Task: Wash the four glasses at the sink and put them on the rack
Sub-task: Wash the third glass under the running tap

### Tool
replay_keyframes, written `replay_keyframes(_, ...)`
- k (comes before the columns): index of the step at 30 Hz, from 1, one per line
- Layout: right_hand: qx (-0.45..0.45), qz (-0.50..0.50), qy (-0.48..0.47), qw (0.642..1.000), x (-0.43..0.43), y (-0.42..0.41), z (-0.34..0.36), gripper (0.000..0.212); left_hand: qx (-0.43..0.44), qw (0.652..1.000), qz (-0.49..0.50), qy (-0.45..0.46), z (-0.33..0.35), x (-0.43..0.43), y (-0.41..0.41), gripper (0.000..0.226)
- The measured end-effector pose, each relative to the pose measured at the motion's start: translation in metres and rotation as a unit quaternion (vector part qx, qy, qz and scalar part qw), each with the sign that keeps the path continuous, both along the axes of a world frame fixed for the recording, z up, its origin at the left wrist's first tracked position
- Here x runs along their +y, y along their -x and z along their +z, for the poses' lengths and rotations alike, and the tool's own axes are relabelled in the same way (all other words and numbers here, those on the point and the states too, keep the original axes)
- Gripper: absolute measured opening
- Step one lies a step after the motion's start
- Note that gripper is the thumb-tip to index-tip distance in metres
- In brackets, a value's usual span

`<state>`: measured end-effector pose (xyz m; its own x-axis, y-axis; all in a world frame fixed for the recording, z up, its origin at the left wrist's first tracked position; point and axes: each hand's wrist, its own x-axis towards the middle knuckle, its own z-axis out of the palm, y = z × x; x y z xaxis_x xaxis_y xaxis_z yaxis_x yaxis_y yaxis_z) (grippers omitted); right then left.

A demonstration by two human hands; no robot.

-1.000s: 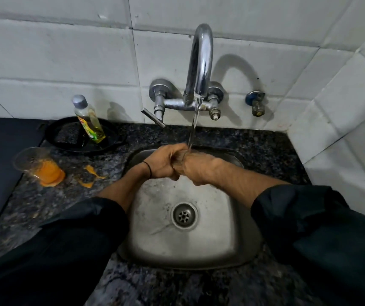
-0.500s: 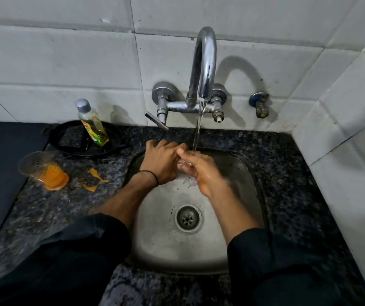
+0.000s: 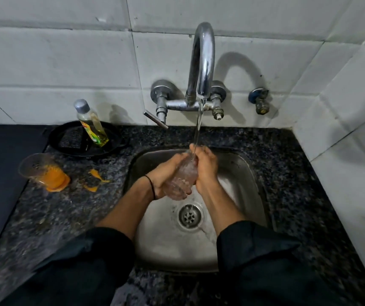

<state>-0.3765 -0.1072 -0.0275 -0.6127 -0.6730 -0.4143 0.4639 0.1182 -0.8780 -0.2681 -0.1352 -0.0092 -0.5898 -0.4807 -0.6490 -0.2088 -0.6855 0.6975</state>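
A clear glass [image 3: 182,176] is held over the steel sink [image 3: 239,173], its mouth tilted up toward the running water [image 3: 198,129] from the chrome tap [image 3: 201,62]. My left hand [image 3: 166,173] grips the glass from the left side. My right hand [image 3: 205,167] grips it from the right, fingers curled around its upper part. Another glass [image 3: 39,168] with an orange bottom stands on the counter at the left. No rack is in view.
A dish soap bottle [image 3: 92,124] leans in a black pan [image 3: 66,142] behind the left glass. Orange scraps [image 3: 95,180] lie on the dark granite counter [image 3: 66,206]. White tiled walls close the back and right side. The sink drain [image 3: 189,216] lies below my hands.
Both hands have come nearer to me in the sink, and the glass now shows clearly between them, tilted under the stream. The camera has shifted slightly.
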Motion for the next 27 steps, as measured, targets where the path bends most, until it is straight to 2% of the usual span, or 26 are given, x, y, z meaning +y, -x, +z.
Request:
replay_keyframes(2,0.054,0.013,-0.027,0.998,0.001,-0.015,-0.003,0.008,-0.065,0.993,0.056,0.08,0.001,0.002,0.015,0.044)
replay_keyframes(5,0.044,0.028,-0.082,0.995,0.013,-0.034,-0.005,0.057,-0.135,0.95,0.078,0.271,-0.005,0.008,0.03,0.044)
replay_keyframes(7,0.006,0.017,-0.099,0.995,0.018,-0.036,0.003,0.057,-0.098,0.941,0.098,0.309,-0.009,0.013,0.031,0.044)
replay_keyframes(9,-0.01,0.029,-0.105,0.994,0.019,-0.029,0.005,0.044,-0.057,0.943,0.096,0.315,-0.016,0.019,0.031,0.044)
replay_keyframes(12,-0.095,0.031,-0.084,0.991,0.021,-0.016,0.004,0.054,-0.012,0.944,0.067,0.324,-0.013,0.025,0.031,0.051)
replay_keyframes(14,-0.162,0.055,-0.038,0.985,0.024,-0.013,0.007,0.056,0.002,0.965,0.106,0.241,-0.001,0.016,0.033,0.054)
replay_keyframes(15,-0.194,0.056,-0.017,0.979,0.026,-0.015,0.011,0.052,-0.008,0.974,0.111,0.199,0.006,0.011,0.033,0.048)
replay_keyframes(17,-0.243,0.024,-0.003,0.97,0.026,-0.018,0.014,0.052,-0.03,0.985,0.087,0.143,0.015,0.0,0.033,0.04)
replay_keyframes(18,-0.232,0.02,-0.019,0.972,0.027,-0.018,0.015,0.058,-0.041,0.986,0.083,0.137,0.016,-0.002,0.035,0.038)
replay_keyframes(20,-0.072,0.096,-0.123,0.985,0.031,-0.018,0.02,0.07,-0.077,0.978,0.092,0.173,0.016,0.002,0.042,0.043)
replay_keyframes(22,0.129,0.114,-0.185,0.967,0.034,-0.018,0.022,0.059,-0.114,0.954,0.095,0.261,0.009,0.006,0.052,0.052)
replay_keyframes(23,0.182,0.106,-0.199,0.957,0.036,-0.018,0.024,0.055,-0.11,0.947,0.102,0.284,0.009,0.01,0.054,0.053)
replay_keyframes(25,0.212,0.095,-0.195,0.953,0.04,-0.015,0.023,0.061,-0.062,0.954,0.13,0.264,0.005,0.022,0.056,0.048)
replay_keyframes(26,0.174,0.087,-0.166,0.967,0.043,-0.01,0.021,0.065,-0.02,0.959,0.141,0.244,0.002,0.027,0.054,0.045)
replay_keyframes(27,0.098,0.082,-0.137,0.982,0.046,-0.006,0.02,0.066,0.018,0.965,0.141,0.222,0.0,0.031,0.051,0.043)
